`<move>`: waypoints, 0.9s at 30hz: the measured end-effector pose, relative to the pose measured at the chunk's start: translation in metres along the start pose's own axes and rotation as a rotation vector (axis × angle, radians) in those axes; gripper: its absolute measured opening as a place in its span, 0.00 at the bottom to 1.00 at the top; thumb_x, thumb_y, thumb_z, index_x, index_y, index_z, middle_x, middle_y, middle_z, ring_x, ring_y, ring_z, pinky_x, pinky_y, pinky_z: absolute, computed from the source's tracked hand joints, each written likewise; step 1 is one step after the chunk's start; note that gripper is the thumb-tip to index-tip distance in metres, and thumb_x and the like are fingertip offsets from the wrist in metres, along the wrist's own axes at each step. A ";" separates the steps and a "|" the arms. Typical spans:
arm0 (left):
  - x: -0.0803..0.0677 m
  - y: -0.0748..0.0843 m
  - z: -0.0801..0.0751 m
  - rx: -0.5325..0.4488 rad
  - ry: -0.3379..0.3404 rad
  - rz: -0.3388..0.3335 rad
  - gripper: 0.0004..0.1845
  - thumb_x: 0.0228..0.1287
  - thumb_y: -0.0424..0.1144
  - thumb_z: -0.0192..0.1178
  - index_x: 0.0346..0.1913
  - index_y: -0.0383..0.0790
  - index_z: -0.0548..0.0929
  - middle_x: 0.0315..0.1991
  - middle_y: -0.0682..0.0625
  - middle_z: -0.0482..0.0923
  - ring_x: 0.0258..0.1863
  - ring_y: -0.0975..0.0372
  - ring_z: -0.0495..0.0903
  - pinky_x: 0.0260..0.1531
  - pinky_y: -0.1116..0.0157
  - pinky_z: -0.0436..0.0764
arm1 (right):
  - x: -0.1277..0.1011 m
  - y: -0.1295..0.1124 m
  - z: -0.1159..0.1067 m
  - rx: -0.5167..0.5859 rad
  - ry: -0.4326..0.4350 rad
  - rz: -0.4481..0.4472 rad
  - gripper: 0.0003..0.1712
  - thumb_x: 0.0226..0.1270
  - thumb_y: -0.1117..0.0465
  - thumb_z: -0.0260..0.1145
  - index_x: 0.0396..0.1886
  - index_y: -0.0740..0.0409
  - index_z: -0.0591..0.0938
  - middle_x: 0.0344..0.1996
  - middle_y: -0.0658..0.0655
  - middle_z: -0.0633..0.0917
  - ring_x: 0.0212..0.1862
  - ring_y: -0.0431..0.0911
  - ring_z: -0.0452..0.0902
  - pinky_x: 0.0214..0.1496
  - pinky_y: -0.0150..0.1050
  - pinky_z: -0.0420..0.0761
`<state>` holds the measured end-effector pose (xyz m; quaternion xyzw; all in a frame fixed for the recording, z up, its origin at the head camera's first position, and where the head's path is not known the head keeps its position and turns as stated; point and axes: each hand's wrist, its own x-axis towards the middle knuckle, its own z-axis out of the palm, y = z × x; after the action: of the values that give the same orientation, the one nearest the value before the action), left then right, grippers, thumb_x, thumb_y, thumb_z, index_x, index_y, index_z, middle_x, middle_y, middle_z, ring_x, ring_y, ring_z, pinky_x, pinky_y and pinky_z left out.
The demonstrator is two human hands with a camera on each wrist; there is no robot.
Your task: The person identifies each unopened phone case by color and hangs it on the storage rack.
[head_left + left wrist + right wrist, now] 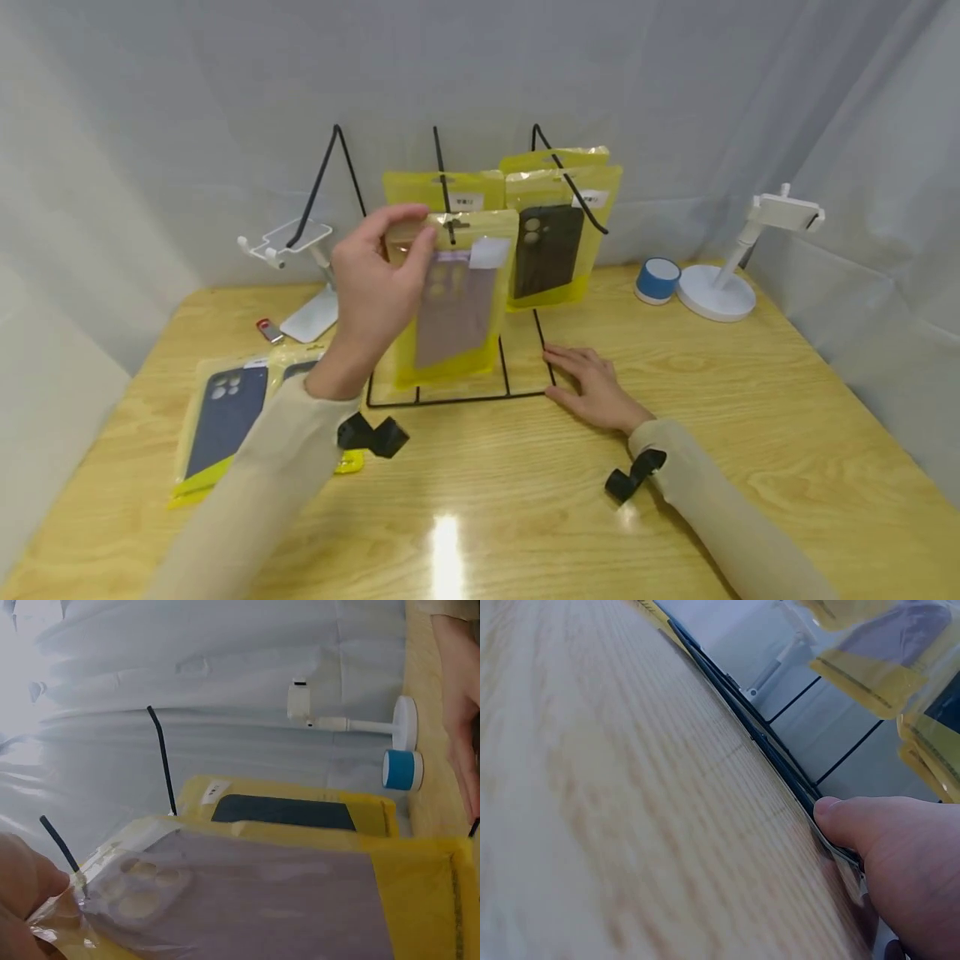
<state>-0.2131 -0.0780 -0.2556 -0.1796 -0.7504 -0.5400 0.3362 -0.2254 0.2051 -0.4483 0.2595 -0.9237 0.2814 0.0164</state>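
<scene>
— Phone-case packet in yellow plastic with a mauve case inside (455,293): how far along is the hanging judged to be, going by the head view?

— It is pinched at its top edge by the left hand (372,287), right at the middle prong of the black wire display rack (450,275), with its hang hole at the prong. Whether the hole is fully threaded cannot be told. Two more yellow packets are already hung on the right prong, the front one with a black case (558,242), and another sits behind on the middle prong. Two packets, one with a dark blue case (225,412), are left lying on the light wooden table (750,400) at the near left, so roughly half is judged done. The right hand (592,387) is laid flat, fingers spread, by the rack's near right corner.

— What is added by the left wrist view?

— The pinch is seen close up: a fingertip (26,889) on the clear top flap beside a prong tip, and the mauve case's camera cut-outs. A white phone stand (352,720) and a blue-and-white cylinder (401,769) are seen far right.

— And the right wrist view?

— Only there is contact shown: the thumb (870,825) is pressed down on the rack's black base wire at the table, steadying it.
</scene>
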 end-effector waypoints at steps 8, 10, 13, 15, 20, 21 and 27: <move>0.010 -0.010 0.008 0.034 0.019 -0.033 0.14 0.60 0.27 0.62 0.50 0.27 0.81 0.50 0.39 0.82 0.48 0.58 0.78 0.42 0.72 0.72 | 0.000 -0.001 0.000 0.001 0.002 0.004 0.33 0.67 0.53 0.64 0.69 0.57 0.69 0.71 0.56 0.67 0.66 0.55 0.61 0.56 0.55 0.59; 0.010 -0.014 0.008 0.048 0.029 -0.036 0.15 0.60 0.27 0.62 0.50 0.28 0.81 0.50 0.39 0.81 0.45 0.57 0.78 0.38 0.71 0.71 | 0.000 -0.001 0.000 0.003 -0.003 0.003 0.33 0.67 0.53 0.64 0.70 0.57 0.68 0.71 0.57 0.67 0.66 0.55 0.61 0.56 0.56 0.59; 0.010 -0.018 0.007 0.057 0.021 -0.039 0.16 0.59 0.27 0.63 0.51 0.29 0.80 0.51 0.40 0.81 0.45 0.57 0.77 0.37 0.70 0.70 | 0.000 -0.002 -0.001 0.005 -0.005 0.006 0.33 0.67 0.53 0.64 0.70 0.57 0.68 0.71 0.57 0.67 0.66 0.55 0.61 0.56 0.56 0.59; 0.009 -0.020 0.005 0.073 0.008 -0.027 0.17 0.59 0.28 0.63 0.52 0.29 0.79 0.52 0.40 0.79 0.48 0.56 0.77 0.44 0.68 0.73 | 0.000 -0.003 -0.001 0.005 -0.004 0.007 0.33 0.67 0.53 0.64 0.70 0.57 0.68 0.71 0.57 0.67 0.66 0.55 0.61 0.56 0.55 0.59; 0.009 -0.021 0.001 0.110 0.004 0.094 0.23 0.56 0.30 0.65 0.56 0.30 0.76 0.57 0.39 0.75 0.60 0.54 0.71 0.63 0.61 0.67 | -0.001 -0.003 0.000 -0.001 0.005 -0.003 0.33 0.67 0.54 0.64 0.69 0.57 0.69 0.70 0.58 0.67 0.66 0.55 0.61 0.55 0.55 0.59; 0.009 -0.021 0.000 0.115 0.014 0.129 0.23 0.56 0.30 0.65 0.56 0.30 0.76 0.59 0.39 0.73 0.62 0.54 0.70 0.64 0.60 0.65 | -0.001 -0.003 0.000 0.004 0.004 -0.004 0.33 0.67 0.54 0.64 0.69 0.58 0.69 0.70 0.58 0.67 0.66 0.55 0.61 0.55 0.55 0.59; 0.004 -0.008 -0.005 0.090 0.054 0.281 0.21 0.55 0.29 0.63 0.54 0.31 0.78 0.66 0.41 0.67 0.66 0.55 0.66 0.68 0.59 0.61 | -0.001 -0.003 0.000 0.026 -0.012 0.008 0.33 0.68 0.53 0.63 0.70 0.57 0.68 0.71 0.57 0.66 0.66 0.55 0.60 0.54 0.55 0.57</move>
<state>-0.2198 -0.0854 -0.2569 -0.2528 -0.7321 -0.4580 0.4363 -0.2230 0.2033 -0.4469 0.2577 -0.9210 0.2920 0.0065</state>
